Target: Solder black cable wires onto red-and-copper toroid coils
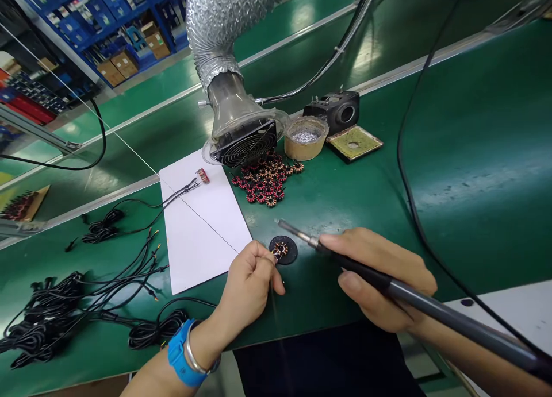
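Soldering iron (414, 296) is clenched pen-style in the right hand (375, 276), thumb and fingers wrapped round the dark handle, with the tip pointing toward the left hand and not touching anything I can see. Left hand (248, 288) is pinched up, thumb against fingertips (269, 258), right at the edge of a small round black pad (290, 253). Whatever's in that pinch is too thin to make out, honestly. Just past the pinch, a toroid coil (280, 249) with copper-coloured windings sits on the pad. Further out from the grip, a heap of similar coils (265, 181) lies on the green bench mat (474, 155), right under a fume extractor fan (244, 144) on a silver duct (211, 29). Beside that there's a tub of silvery solder scraps (306, 137), a yellowish square tray (353, 143) and a black holder (332, 111). Left of the left hand is a white sheet (198, 224) with a black lead reaching up to another coil (203, 176), and further left, black cable bundles (52, 311) lie in loose loops. Blue wristband (181, 351) and a metal bangle (194, 357) on the left wrist.
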The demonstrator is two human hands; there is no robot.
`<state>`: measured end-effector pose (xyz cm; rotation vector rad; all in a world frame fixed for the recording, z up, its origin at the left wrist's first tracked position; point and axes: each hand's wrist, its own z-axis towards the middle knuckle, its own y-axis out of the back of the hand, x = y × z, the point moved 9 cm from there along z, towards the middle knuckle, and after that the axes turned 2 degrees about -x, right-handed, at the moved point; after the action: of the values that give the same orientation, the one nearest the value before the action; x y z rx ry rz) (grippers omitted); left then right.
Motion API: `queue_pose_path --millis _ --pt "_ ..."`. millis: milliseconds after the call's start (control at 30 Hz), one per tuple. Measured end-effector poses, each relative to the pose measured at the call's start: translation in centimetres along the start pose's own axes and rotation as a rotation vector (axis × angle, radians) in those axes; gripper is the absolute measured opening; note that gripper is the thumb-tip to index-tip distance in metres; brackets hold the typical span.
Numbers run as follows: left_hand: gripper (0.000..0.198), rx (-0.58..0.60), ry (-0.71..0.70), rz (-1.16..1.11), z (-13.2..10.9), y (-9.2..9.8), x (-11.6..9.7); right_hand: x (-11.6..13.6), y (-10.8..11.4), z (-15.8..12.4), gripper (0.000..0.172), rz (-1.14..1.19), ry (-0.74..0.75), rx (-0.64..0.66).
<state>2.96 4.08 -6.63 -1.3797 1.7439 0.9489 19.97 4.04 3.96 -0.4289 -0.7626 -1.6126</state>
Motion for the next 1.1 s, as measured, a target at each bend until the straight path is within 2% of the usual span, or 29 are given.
queue_pose_path --millis 167,267,367,533,633,800,900,1100 --pt "0.014 -0.034 0.022 -0.026 -0.5 -0.2 0.6 -1.1 0.5 -0.6 0.026 0.053 -0.12 0.041" --pt "0.017 -0.07 0.036 -0.059 -0.9 -0.2 0.8 -1.8 0.3 -0.6 0.028 0.072 -0.165 0.052" --pt "0.018 -0.103 0.029 -0.091 -1.2 -0.2 0.7 -2.0 -1.4 -0.1 0.034 0.059 -0.136 0.153" --pt "0.02 -0.137 0.008 -0.134 -1.0 -0.1 0.6 -2.1 -5.4 0.4 0.022 -0.065 -0.013 0.393" --pt "0.019 -0.144 0.007 -0.155 -0.9 0.0 0.5 -2.7 -6.9 0.2 0.021 -0.161 -0.008 0.457" --pt "0.019 -0.142 -0.023 -0.186 -0.5 -0.3 -0.2 -3.8 -7.4 -0.1 0.025 -0.177 -0.101 0.361" --pt "0.019 -0.137 -0.049 -0.202 -0.1 -0.6 -0.7 -3.7 -7.3 -0.3 0.027 -0.194 -0.088 0.322" --pt "0.016 -0.159 -0.026 -0.199 0.2 -0.3 -0.3 -2.2 -5.0 0.3 0.026 -0.158 -0.003 0.208"
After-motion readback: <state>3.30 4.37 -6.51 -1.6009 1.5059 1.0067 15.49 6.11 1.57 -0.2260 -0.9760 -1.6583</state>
